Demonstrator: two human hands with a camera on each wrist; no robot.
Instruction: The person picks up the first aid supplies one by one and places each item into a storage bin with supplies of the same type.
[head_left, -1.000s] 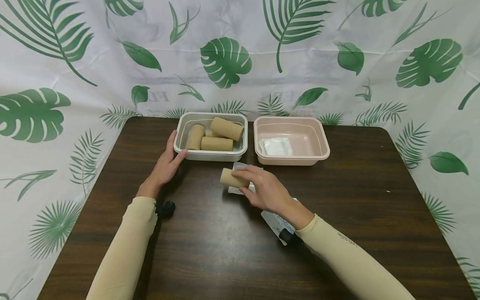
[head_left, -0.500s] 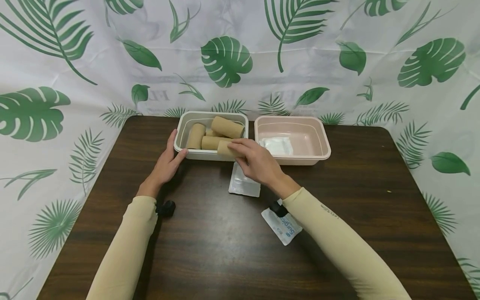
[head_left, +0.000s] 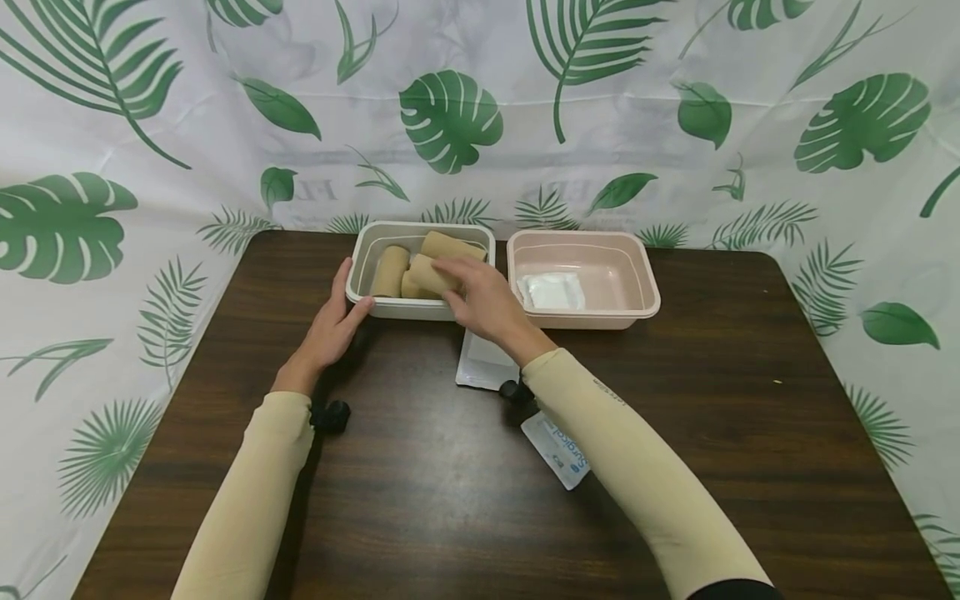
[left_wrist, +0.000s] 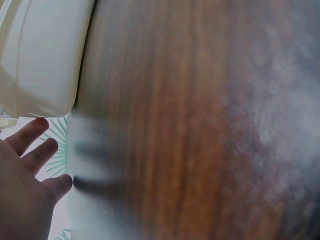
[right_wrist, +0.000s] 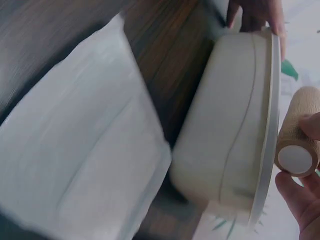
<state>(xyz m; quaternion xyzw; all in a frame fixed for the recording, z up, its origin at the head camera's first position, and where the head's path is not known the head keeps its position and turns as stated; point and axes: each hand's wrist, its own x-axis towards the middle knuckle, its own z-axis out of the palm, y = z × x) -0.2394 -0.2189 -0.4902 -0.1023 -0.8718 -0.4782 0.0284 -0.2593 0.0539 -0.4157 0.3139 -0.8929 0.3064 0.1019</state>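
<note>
In the head view my right hand (head_left: 487,302) grips a tan bandage roll (head_left: 429,273) inside the rim of an off-white plastic tub (head_left: 412,311). The right wrist view shows the roll's white round end (right_wrist: 295,159), with thumb and fingers about it. Several more tan rolls (head_left: 391,272) lie in the tub, partly covered by the held one. My left hand (head_left: 330,329) rests at the tub's left front corner, thumb along the front and fingers on the left side. The left wrist view shows those fingers (left_wrist: 37,152) extended and spread by the tub wall.
A pink tub (head_left: 585,321) with a white packet (head_left: 552,291) in it stands just right. On the dark wood table (head_left: 420,500), a whitish packet (head_left: 483,371) lies before the tubs. A packet lettered "Surgical" (head_left: 557,450) lies partly under the right forearm. A leaf-print cloth (head_left: 450,192) hangs behind.
My right hand has carried the bandage roll from above the whitish packet up and left over the tub's front rim to the rolls inside. The left hand has stayed at the tub corner.
</note>
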